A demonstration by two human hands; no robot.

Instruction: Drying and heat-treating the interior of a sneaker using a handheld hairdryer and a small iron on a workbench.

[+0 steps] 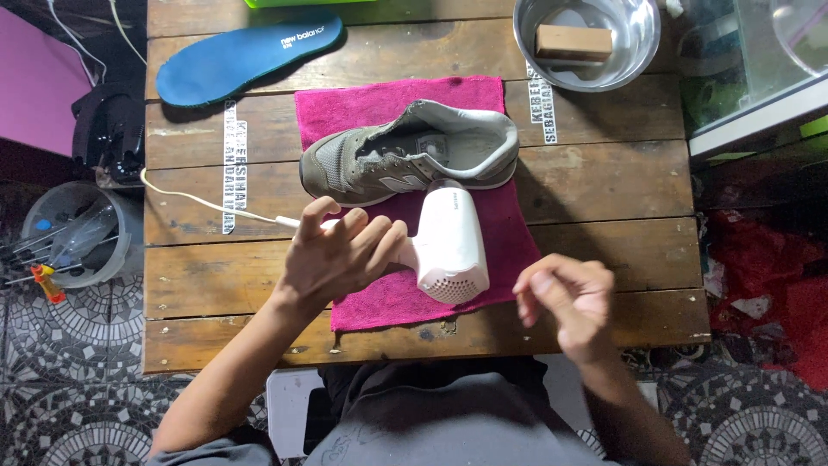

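1. Resting on the handle of a white hair dryer (448, 246), the left hand (332, 257) has its fingers loosely spread and laid over the handle rather than clamped; whether the thumb wraps under it cannot be told.
2. The hair dryer lies on a pink towel (345, 108) at the middle of the wooden counter (604, 181), its round vented end toward the near edge and its nozzle pointing far, toward the shoe.
3. A white cord (203, 203) runs from under the left hand to the left across the counter.
4. The right hand (569, 298) hovers at the near right of the counter, just beside the towel's right edge, fingers curled in with the thumb close to the fingertips; it holds nothing that can be seen.
5. A grey shoe (410, 155) lies on the far part of the towel, toe to the left, just beyond the dryer's nozzle.
6. A blue insole (246, 59) lies at the far left of the counter, apart from the towel.
7. A metal bowl (642, 34) stands at the far right, with a brown block (573, 41) inside it.
8. A clear bucket (121, 229) of brushes stands on the tiled floor to the left of the counter.
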